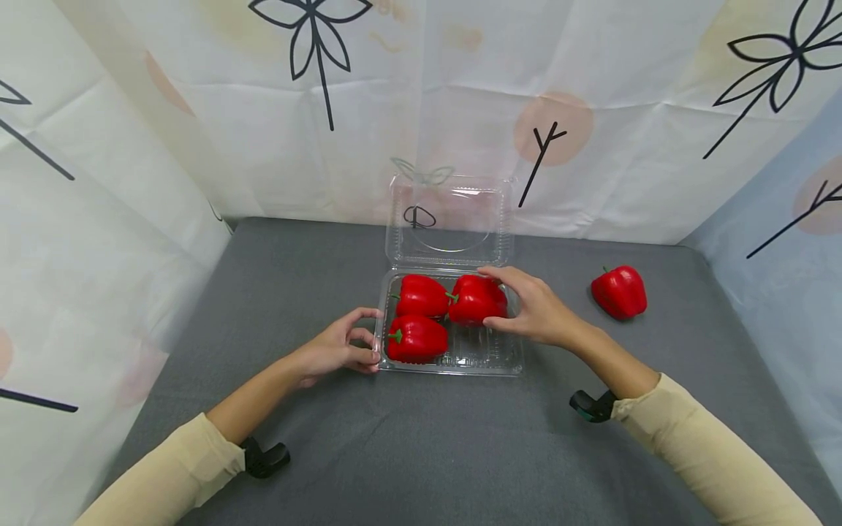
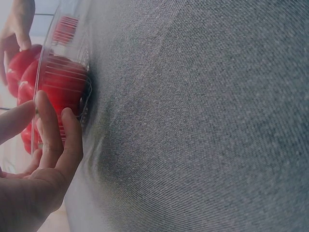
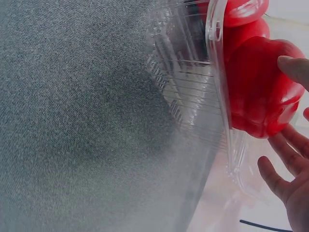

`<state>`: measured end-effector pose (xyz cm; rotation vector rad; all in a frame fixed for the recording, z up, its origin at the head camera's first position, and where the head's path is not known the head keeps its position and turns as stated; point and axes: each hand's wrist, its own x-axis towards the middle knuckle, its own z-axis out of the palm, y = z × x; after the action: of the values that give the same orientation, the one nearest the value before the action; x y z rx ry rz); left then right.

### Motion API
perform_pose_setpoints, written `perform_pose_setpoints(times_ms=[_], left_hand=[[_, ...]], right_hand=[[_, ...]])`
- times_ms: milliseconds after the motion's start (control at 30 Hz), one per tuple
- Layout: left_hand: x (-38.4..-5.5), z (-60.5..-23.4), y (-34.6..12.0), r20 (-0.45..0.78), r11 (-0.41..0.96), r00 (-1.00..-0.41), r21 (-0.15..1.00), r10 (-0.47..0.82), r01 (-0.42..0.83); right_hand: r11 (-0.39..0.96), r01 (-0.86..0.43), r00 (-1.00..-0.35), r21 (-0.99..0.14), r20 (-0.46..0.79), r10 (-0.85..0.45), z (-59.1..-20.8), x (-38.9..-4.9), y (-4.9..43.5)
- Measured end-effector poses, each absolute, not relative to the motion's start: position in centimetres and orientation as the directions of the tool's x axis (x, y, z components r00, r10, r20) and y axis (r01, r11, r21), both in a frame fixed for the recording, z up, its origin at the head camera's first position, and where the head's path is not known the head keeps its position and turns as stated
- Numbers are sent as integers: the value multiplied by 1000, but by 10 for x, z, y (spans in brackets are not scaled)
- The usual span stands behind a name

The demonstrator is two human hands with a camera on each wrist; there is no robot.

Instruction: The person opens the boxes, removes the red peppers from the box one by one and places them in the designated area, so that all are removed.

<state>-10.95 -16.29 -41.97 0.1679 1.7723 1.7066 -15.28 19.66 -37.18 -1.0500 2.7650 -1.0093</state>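
Observation:
A clear plastic clamshell container (image 1: 483,358) lies on the table with its lid (image 1: 454,219) raised at the back. Inside are three red bell peppers; one is at the front left (image 1: 417,340) and another at the back left (image 1: 422,296). My right hand (image 1: 536,310) holds the third bell pepper (image 1: 475,301) at the back right, thumb on its near side and fingers round its far side. At the container's left edge, my left hand (image 1: 338,347) pinches the rim between thumb and fingers; the left wrist view shows fingertips against the outer wall (image 2: 60,79).
Another red bell pepper (image 1: 620,292) stands on the grey tablecloth (image 1: 460,446) to the right, beyond the right forearm. Patterned white curtains (image 1: 395,95) hang behind the table and at its sides. A black band device (image 1: 592,406) sits at each wrist.

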Motion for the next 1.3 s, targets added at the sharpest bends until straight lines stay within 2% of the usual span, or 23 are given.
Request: perform_pose_setpoints(times_ms=[267,633,1033,1300], left_hand=[[-109,-420,-163,-366,139,-773,928,518,-346],[-108,-421,-165,-371,147,-772,926,516,-347],[-109,-421,-164,-362,141,-773,929,520,-341],[-110,-422,-164,-360,140,-774,931,521,-339]], right_hand=[[561,-607,-767,-562,230,-599,-364,-146,202],[620,-576,-803,-533,230,-549,-352,-142,219],[695,-547,-837,-467,274,-474,-348,-142,254],[736,-512,-857,-442,315,-407,-358,-144,283]])
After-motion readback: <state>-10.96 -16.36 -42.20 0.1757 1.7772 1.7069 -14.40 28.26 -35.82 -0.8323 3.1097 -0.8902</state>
